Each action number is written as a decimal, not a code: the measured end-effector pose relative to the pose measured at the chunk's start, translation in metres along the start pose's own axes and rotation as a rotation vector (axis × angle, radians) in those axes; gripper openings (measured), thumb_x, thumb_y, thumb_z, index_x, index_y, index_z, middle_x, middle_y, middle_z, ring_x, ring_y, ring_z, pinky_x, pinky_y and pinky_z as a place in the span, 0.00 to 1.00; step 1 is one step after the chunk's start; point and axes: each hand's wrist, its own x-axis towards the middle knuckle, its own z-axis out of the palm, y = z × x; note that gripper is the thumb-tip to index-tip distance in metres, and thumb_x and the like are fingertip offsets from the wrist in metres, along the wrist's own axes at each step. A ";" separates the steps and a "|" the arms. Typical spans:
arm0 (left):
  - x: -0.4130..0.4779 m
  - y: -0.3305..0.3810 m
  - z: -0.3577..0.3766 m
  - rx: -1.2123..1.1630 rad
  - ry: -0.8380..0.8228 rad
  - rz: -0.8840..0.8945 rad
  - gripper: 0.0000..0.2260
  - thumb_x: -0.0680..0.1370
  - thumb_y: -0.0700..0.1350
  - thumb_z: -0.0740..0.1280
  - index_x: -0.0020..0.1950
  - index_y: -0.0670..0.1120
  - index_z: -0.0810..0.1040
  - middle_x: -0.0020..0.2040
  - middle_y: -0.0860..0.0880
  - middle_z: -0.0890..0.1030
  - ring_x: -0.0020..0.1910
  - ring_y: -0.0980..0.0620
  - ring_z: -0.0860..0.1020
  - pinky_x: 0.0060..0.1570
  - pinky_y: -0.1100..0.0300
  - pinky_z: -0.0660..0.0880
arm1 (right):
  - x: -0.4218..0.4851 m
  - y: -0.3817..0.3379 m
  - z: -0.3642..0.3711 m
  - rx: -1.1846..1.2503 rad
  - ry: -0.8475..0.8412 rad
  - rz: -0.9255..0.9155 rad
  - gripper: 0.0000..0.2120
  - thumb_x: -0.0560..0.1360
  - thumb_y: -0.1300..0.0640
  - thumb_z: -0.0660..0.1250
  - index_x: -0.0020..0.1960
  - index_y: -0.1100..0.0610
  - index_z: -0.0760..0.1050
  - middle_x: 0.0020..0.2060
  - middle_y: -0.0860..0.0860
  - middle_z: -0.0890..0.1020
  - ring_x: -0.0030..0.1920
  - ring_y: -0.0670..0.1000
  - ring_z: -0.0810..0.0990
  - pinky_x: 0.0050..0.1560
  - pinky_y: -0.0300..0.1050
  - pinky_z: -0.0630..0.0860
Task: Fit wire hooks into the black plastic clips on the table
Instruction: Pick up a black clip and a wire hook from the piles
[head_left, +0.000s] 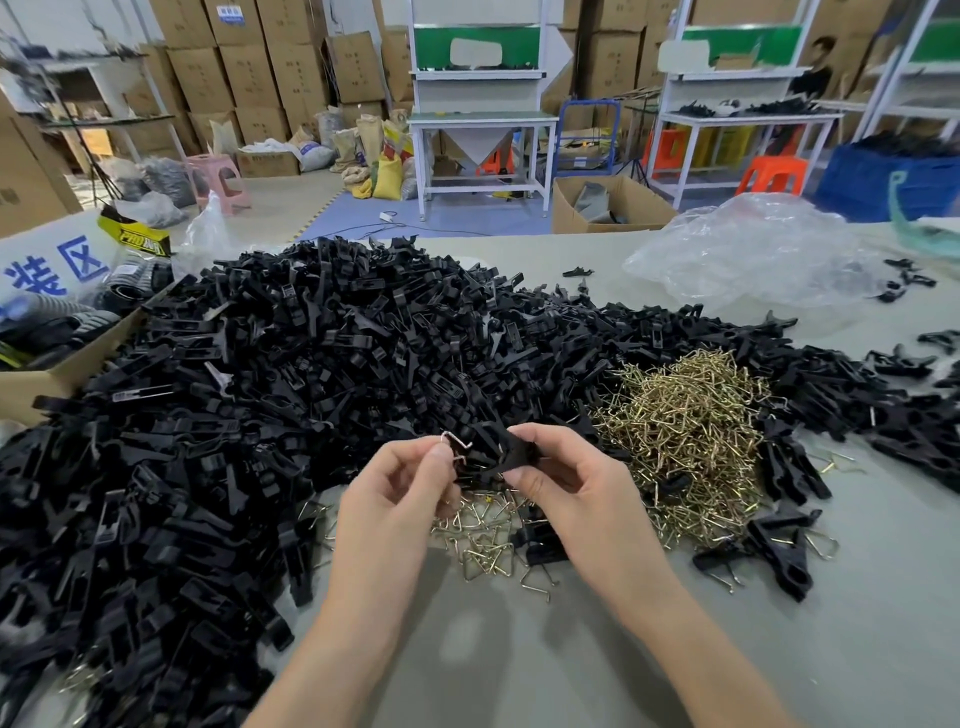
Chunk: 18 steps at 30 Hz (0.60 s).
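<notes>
Pinching a single wire hook (457, 446) between thumb and forefinger, the left hand (400, 483) brings it up to one black plastic clip (511, 453), which the right hand (566, 483) grips by its body. Both are held just above the table (519, 654), and whether the wire has entered the clip yet cannot be told. Behind the hands the great heap of black clips (291, 374) spreads across most of the tabletop. To its right lies the smaller brass-coloured heap of hooks (685, 431). A thin scatter of loose hooks (488, 535) lies directly under the hands, and a few clips at the right (779, 545) seem to carry wires. To do this step well, the right hand should probably hold the clip steady with its slot turned toward the wire. The left should then line the hook's ends up squarely and press straight in, since a skewed push looks likely to bend the thin wire or let it slip off.
</notes>
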 end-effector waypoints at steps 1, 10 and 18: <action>0.001 0.001 0.000 -0.073 -0.011 -0.066 0.04 0.78 0.44 0.69 0.47 0.48 0.84 0.40 0.49 0.85 0.38 0.57 0.81 0.41 0.65 0.78 | 0.000 0.002 0.000 -0.032 0.006 -0.002 0.16 0.76 0.59 0.72 0.58 0.40 0.80 0.51 0.38 0.85 0.53 0.41 0.83 0.54 0.31 0.75; 0.000 0.003 0.006 -0.337 -0.131 -0.310 0.06 0.66 0.49 0.73 0.38 0.48 0.86 0.44 0.48 0.85 0.41 0.54 0.79 0.43 0.57 0.73 | -0.004 0.005 0.003 -0.224 -0.006 -0.087 0.17 0.77 0.54 0.72 0.61 0.36 0.77 0.50 0.32 0.83 0.53 0.37 0.82 0.55 0.29 0.74; 0.000 0.006 0.001 -0.345 -0.195 -0.277 0.09 0.66 0.49 0.73 0.41 0.46 0.85 0.44 0.47 0.81 0.42 0.55 0.78 0.45 0.57 0.72 | -0.002 0.008 0.001 -0.260 -0.006 -0.099 0.15 0.78 0.55 0.71 0.60 0.38 0.78 0.49 0.30 0.82 0.53 0.34 0.80 0.54 0.27 0.73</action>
